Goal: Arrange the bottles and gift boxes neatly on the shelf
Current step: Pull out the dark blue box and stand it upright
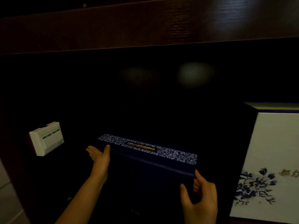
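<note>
The head camera looks into a very dark shelf recess under a dark wooden board (145,25) that runs across the top of the picture. In the middle stands a dark blue box (148,160), its top face covered in a blue and white swirl pattern with a small yellow label along it. The box sits at a slant, its left end farther in and its right end nearer the camera.

The left hand (98,155) lies flat against the left end of the box, thumb on the top front edge, fingers stretched out past the corner. The right hand (200,196) grips the near right corner, thumb on the front face and fingers curled round the side, so both hands are pressed on the box from either end. Whether the box rests on the shelf or is held just above it is hard to tell in this darkness.

To the right, apart from the blue box, stands a taller white box (273,151) with a blue flower print and a dark blue rim. On the left wall is a white switch (47,138).
</note>
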Tool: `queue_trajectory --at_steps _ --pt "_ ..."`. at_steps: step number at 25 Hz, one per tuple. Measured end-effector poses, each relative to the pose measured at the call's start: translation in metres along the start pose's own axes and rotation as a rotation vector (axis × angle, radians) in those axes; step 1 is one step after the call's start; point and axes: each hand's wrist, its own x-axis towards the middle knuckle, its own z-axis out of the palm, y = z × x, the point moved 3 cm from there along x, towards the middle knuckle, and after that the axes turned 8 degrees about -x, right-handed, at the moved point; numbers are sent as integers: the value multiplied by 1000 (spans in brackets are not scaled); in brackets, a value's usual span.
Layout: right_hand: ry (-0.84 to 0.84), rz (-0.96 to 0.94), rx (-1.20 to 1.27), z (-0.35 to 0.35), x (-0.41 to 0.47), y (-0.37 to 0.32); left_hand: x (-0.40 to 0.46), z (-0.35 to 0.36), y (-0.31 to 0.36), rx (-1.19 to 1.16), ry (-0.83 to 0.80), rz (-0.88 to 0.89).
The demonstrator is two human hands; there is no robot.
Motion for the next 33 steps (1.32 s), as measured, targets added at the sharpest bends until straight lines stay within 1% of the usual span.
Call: queue_trajectory --at_steps 1,2,3,4,5,6,7,8,11,12,13,14,15,16,17,18,20,22,24,25,27,28,30,31,32,33 --pt "-24 -48 2 -5 -7 2 -20 16 -7 -2 -85 -51" --pt "-50 -50 43 -11 -4 7 -45 30 -13 -20 -176 -113" --pt "-98 1 107 -16 6 14 -70 41 -16 -51 -248 -182" --pt "-176 114 197 -17 19 22 -93 51 -16 -86 -297 -240" --pt "-294 256 293 -17 30 32 -112 60 -14 -109 -329 -271" --pt "-425 332 355 -16 39 39 -127 68 -11 -129 -358 -274" --pt "-519 316 350 -14 45 43 -138 76 -8 -149 -378 -258" --pt "-562 271 323 -13 49 43 -144 82 -3 -164 -380 -239" --pt "-470 178 283 -14 61 47 -149 91 5 -150 -343 -175" --pt "-479 160 256 -15 69 50 -149 91 5 -142 -326 -165" --pt "-542 163 218 -14 78 54 -149 91 4 -145 -306 -164" --pt "-653 184 201 -10 85 57 -149 91 4 -151 -287 -162" --pt "-762 185 207 -7 89 57 -150 91 2 -155 -275 -156" --pt "-828 180 220 -4 88 56 -151 92 -1 -155 -269 -146" --pt "-836 188 238 -3 85 53 -151 92 -4 -151 -265 -136" --pt "-802 198 254 -3 80 51 -149 92 -6 -145 -264 -132" --pt "-689 205 256 -6 63 45 -140 86 -9 -127 -283 -162" --pt "-530 212 231 -10 39 34 -127 74 -8 -123 -355 -207" --pt "-396 188 231 -15 8 13 -106 59 -1 -102 -483 -201" --pt "-377 176 234 -16 -6 4 -93 51 6 -56 -559 -202" --pt "-425 114 213 -13 -33 -14 -67 40 22 117 -735 -204" --pt "-438 45 164 -11 -44 -23 -55 36 30 235 -833 -199" --pt "-387 -149 4 -6 -58 -37 -42 31 40 401 -1010 -191" --pt "-373 -186 -73 -3 -63 -41 -40 28 45 423 -1055 -190" --pt "-401 -175 -106 -1 -67 -45 -40 25 48 406 -1059 -180" --pt "-383 -171 -148 3 -70 -46 -41 23 52 365 -1025 -156"
